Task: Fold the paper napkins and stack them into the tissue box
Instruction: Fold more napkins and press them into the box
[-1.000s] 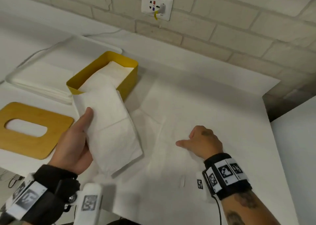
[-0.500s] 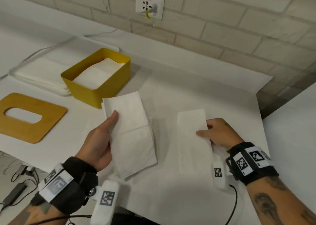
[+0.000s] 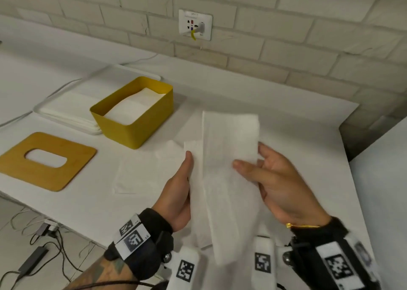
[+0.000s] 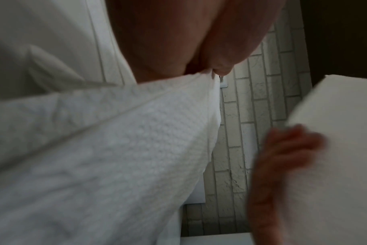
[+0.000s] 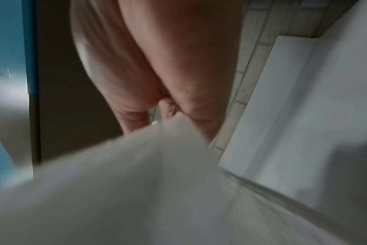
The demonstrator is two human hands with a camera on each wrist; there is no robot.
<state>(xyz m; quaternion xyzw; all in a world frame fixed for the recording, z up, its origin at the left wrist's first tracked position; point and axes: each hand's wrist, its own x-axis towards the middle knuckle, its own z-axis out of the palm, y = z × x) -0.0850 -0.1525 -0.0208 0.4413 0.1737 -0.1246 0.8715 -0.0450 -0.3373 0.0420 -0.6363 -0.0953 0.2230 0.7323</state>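
Observation:
Above the table's front, my left hand [image 3: 179, 188] grips a folded white napkin [image 3: 196, 203] with the thumb on top; its textured sheet [image 4: 115, 149] fills the left wrist view. My right hand [image 3: 262, 170] pinches a long narrow folded napkin [image 3: 229, 139] between thumb and fingers. That strip overlaps the right side of the left one and hangs blurred in the right wrist view [image 5: 136, 182]. The yellow tissue box [image 3: 141, 133] stands open at the back left with folded napkins [image 3: 132, 106] inside. Another napkin [image 3: 141, 173] lies flat on the table left of my hands.
A wooden lid [image 3: 72, 170] with an oval slot lies at the front left. Behind the box a white tray [image 3: 44, 111] holds a pile of napkins. A brick wall with a socket [image 3: 195, 25] runs along the back. Cables lie on the floor, lower left.
My right hand has lifted the narrow folded napkin off the table and brought it left onto the napkin in my left hand. Both hands have come together.

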